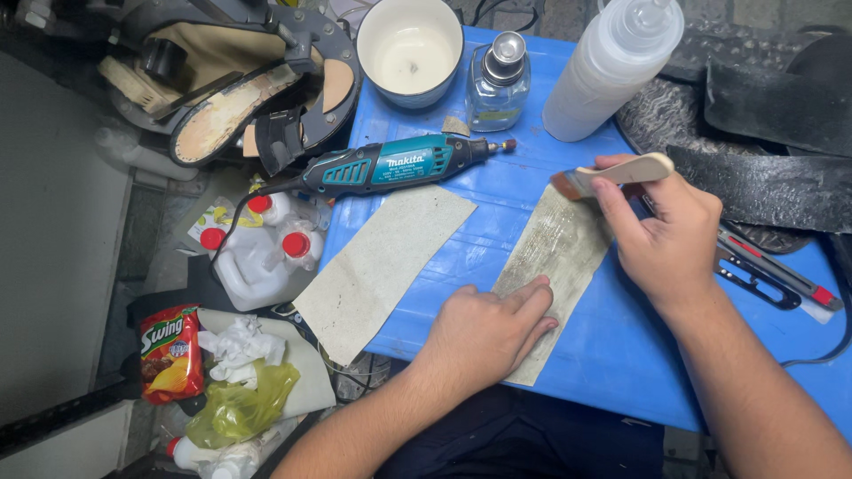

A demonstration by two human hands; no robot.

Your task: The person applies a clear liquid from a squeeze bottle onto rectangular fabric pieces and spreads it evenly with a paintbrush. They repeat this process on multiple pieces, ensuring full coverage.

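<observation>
The right hand has a tight grip on a wooden brush, bristles on the top end of a flat grey rough strip on the blue tabletop. The left hand lies open and flat, pressing down the strip's lower end. If that hand lifts, the thin strip could slide or curl, and wet stuff could smear the second strip beside it.

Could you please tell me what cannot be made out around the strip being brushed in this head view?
- Grey strip: near end hidden under the left hand.
- Brush: handle partly hidden in the right hand.
- Squeeze bottle: tip cut off by the top edge.
</observation>
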